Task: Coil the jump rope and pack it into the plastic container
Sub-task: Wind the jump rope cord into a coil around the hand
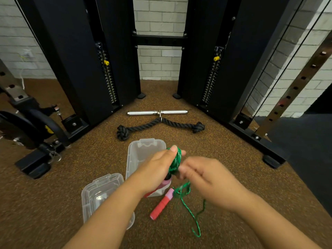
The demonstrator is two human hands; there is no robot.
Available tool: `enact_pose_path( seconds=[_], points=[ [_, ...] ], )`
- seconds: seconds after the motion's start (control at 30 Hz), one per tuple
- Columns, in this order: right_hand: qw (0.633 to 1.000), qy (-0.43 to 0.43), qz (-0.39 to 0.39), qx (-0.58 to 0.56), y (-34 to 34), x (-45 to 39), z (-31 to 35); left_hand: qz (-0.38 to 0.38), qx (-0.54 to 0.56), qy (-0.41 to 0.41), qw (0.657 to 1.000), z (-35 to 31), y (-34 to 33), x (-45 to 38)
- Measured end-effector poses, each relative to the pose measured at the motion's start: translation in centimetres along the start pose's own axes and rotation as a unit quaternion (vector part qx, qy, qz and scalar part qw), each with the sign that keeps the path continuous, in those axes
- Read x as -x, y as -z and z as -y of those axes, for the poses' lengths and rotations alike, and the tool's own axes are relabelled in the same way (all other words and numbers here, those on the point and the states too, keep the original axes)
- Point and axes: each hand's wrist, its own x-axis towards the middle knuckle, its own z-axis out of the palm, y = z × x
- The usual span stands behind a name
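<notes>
My left hand (158, 169) holds a tight coil of green jump rope (176, 161) wrapped around its fingers, above the open clear plastic container (138, 153). A red-and-pink handle (166, 184) hangs under that hand, mostly hidden. My right hand (203, 178) is blurred and pinches the loose green strand just right of the coil. From there the rope drops to the floor in a slack loop (195, 223). The other red-and-pink handle (161, 203) lies on the floor below my hands.
The clear container lid (100, 191) lies on the brown speckled floor at lower left. A black tricep rope (159, 127) and a chrome bar (157, 112) lie farther ahead. Black cable-machine columns (84, 60) stand left and right, with a bench base (36, 141) at far left.
</notes>
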Motion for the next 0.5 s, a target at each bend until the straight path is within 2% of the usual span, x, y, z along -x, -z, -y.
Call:
enact_pose_path(
  seconds=[0.1,0.2,0.3,0.5],
  points=[
    [0.993,-0.058,-0.047,-0.090,1.1,-0.3,-1.4,0.052,-0.029,-0.005,0.998,-0.1,0.6,-0.1],
    [0.990,-0.064,-0.033,-0.123,1.1,-0.4,-2.3,0.115,-0.044,-0.031,0.992,-0.1,0.6,-0.5],
    [0.991,-0.054,-0.006,-0.122,0.7,-0.3,-2.8,0.104,-0.081,-0.024,0.991,0.6,0.9,-0.8],
    [0.997,-0.048,0.014,-0.060,0.5,-0.3,-3.7,0.058,-0.061,-0.019,0.996,1.1,1.5,-0.6]
  ],
)
